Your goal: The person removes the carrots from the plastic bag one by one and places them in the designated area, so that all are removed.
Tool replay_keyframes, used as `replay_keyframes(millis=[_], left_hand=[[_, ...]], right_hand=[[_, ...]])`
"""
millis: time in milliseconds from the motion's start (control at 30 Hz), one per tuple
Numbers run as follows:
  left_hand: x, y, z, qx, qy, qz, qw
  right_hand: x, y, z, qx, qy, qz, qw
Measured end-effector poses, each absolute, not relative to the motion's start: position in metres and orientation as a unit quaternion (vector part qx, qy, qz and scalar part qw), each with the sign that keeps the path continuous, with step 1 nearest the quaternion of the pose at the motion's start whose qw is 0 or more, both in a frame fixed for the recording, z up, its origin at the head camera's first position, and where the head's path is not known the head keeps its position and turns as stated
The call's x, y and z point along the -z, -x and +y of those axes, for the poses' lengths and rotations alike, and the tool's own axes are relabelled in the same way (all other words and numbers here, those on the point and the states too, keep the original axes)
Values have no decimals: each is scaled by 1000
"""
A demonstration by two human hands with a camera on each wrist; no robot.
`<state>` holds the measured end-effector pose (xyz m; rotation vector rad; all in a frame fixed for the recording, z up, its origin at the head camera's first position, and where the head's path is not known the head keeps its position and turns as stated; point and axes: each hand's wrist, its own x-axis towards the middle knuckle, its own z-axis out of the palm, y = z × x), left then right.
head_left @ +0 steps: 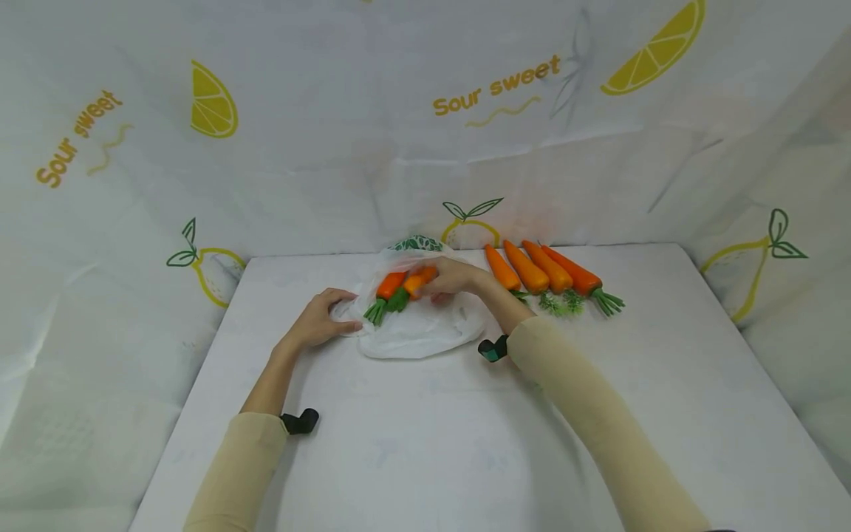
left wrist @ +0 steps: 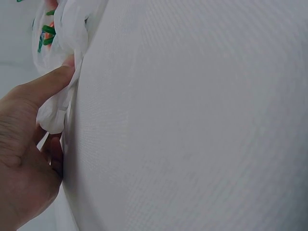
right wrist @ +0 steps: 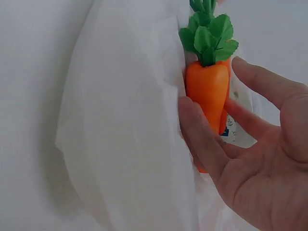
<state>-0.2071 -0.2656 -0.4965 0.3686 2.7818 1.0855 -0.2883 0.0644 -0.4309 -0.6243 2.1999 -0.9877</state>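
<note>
A white plastic bag [head_left: 419, 341] with a green print lies on the table. My left hand [head_left: 320, 319] grips its left edge between thumb and fingers; in the left wrist view, bunched plastic sits between the thumb [left wrist: 60, 79] and curled fingers. Inside the bag's mouth lie two orange toy carrots. The left carrot [head_left: 391, 284] has stalk-like green stems. Beside it is a leafy-topped carrot [right wrist: 207, 86], with my right hand [head_left: 453, 277] around its body. In the right wrist view the thumb [right wrist: 197, 125] lies along its near side, other fingers behind, one finger standing apart near the leaves.
Several more orange carrots [head_left: 532, 273] lie in a row at the table's back edge, right of the bag, their green tops toward me. A white cloth wall [head_left: 372, 170] printed with lemons stands behind the table [head_left: 412, 451].
</note>
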Motion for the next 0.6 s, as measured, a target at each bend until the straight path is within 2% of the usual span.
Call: replay_keyframes(millis=[600], left_hand=[[497, 208, -266, -362, -117, 922, 69]], right_hand=[[437, 291, 54, 348, 241, 845, 327]])
